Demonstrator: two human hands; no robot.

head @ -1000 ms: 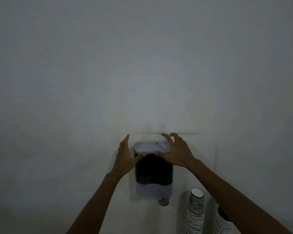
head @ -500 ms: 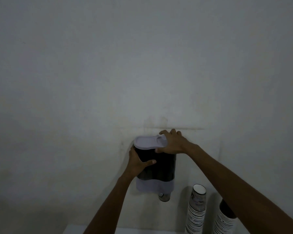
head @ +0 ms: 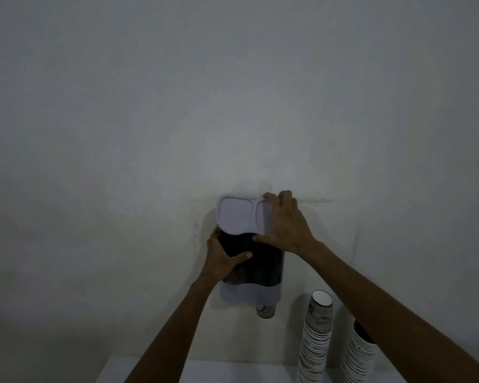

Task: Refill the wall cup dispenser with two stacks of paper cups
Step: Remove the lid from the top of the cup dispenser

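Observation:
The wall cup dispenser [head: 263, 269] hangs on the wall with a dark body and a pale base. Its pale lid [head: 238, 214] is tilted up, its top face turned towards me. My right hand [head: 285, 222] grips the lid's right end. My left hand [head: 223, 257] clasps the left side of the dark body. A single cup [head: 265, 310] pokes out under the base. Two stacks of paper cups stand on the table at lower right: the left stack [head: 317, 338] and the right stack [head: 360, 352], partly hidden by my right forearm.
A white table [head: 233, 371] runs along the bottom edge below the dispenser. The bare pale wall [head: 233, 106] fills the remainder of the view.
Both hands closed on the dispenser: the left took the body, the right took the lid. The lid has tipped up from its flat seat, showing its top face.

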